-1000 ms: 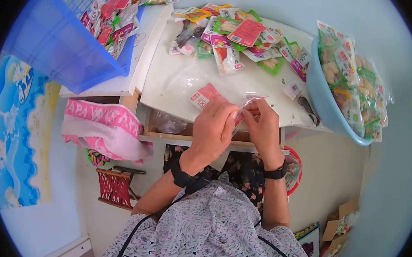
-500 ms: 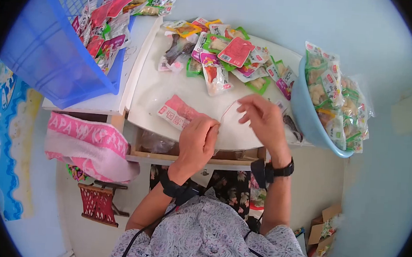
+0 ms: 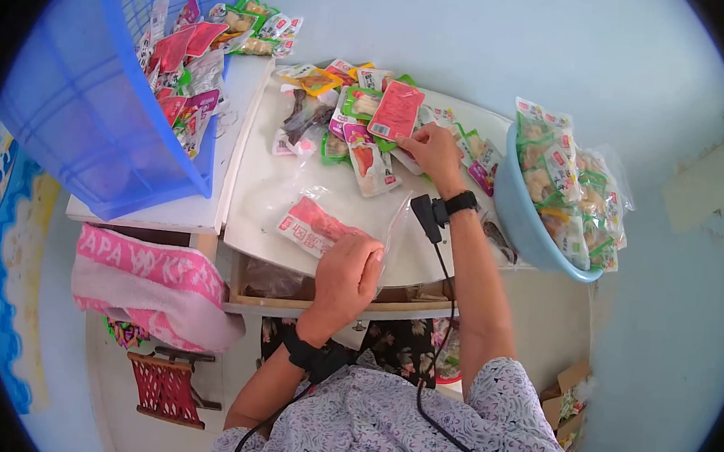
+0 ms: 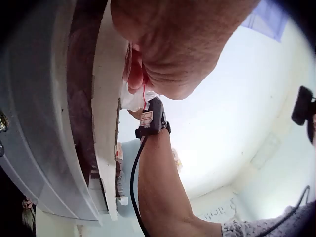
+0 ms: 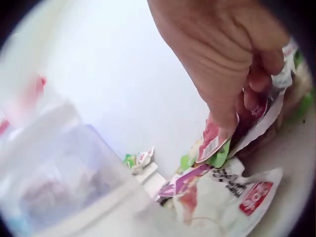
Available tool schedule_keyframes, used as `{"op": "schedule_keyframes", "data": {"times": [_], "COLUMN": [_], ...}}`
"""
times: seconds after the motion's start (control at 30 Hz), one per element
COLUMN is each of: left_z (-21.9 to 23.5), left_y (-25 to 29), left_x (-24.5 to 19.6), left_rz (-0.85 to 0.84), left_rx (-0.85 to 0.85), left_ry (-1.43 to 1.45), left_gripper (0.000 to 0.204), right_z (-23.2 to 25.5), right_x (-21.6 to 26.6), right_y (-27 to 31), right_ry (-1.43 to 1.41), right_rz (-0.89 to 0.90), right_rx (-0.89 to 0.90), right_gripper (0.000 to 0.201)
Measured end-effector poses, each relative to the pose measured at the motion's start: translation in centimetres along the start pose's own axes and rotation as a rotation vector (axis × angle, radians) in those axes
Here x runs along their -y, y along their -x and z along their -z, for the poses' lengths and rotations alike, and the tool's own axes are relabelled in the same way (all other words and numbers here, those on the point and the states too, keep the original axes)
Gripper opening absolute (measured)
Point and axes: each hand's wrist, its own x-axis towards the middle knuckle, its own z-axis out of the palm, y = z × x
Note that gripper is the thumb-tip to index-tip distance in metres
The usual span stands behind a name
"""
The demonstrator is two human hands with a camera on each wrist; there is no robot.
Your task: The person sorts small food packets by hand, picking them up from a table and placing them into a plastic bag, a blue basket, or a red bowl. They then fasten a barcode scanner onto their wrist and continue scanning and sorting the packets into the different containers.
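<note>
My left hand (image 3: 349, 269) is at the table's front edge, fingers curled on the edge of a clear plastic bag (image 3: 398, 220). A thin red line runs along the bag's edge beside those fingers in the left wrist view. Just past them a pink-and-white packet (image 3: 316, 223) lies flat, with clear film around it. Farther back, my right hand (image 3: 434, 154) reaches into a heap of snack packets (image 3: 370, 164). Its thumb and fingers pinch the lower corner of a red packet (image 3: 398, 111) on top of the heap; the right wrist view shows the thumb on that packet (image 5: 210, 140).
A blue plastic basket (image 3: 93, 115) full of packets stands at the left. On the right, a light blue basin (image 3: 537, 242) is heaped with bagged packets. Below the tabletop a drawer (image 3: 273, 291) is pulled out, and a pink towel (image 3: 152, 287) hangs left of it.
My right hand has let go of the bag and moved forward to the red packet on the heap. The left hand has stayed near the front edge with the bag.
</note>
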Motion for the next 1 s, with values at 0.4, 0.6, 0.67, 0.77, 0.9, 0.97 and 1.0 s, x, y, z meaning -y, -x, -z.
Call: {"op": "schedule_keyframes", "data": {"times": [0.4,0.6,0.67,0.77,0.9,0.97,1.0], "left_z": [-0.3,-1.1,-1.5,-1.4,-2.7,-2.7,-2.8], "left_y": [0.3,0.3,0.2,0.4,1.0,1.2,1.2], "left_x": [0.2,0.4,0.0,-0.4,-1.5,-1.6,-1.5], "left_rz": [0.020,0.003,-0.003,-0.002,-0.066,-0.045,-0.048], "left_rx": [0.000,0.002,0.016,0.015,-0.006,0.030,0.040], "left_ry": [-0.051,-0.132,-0.139,-0.218,-0.267,-0.282,-0.296], "left_gripper": [0.005,0.007,0.007,0.008,0.010,0.012,0.014], "right_z": [4.5,6.9,8.1,8.2,8.3,8.0,7.9], "right_x": [-1.5,-3.5,-2.8,-4.9,-5.3,-6.2,-6.6], "right_y": [7.4,14.4,16.5,18.6,21.3,22.0,22.2], "right_ry": [-0.810,-0.920,-0.850,-0.781,-0.714,-0.597,-0.488], "right_rz": [0.190,-0.037,-0.109,-0.111,-0.174,-0.121,-0.105], "right_rx": [-0.257,-0.421,-0.449,-0.480,-0.437,-0.477,-0.468], "right_gripper": [0.009,0.011,0.011,0.009,0.008,0.009,0.010]}}
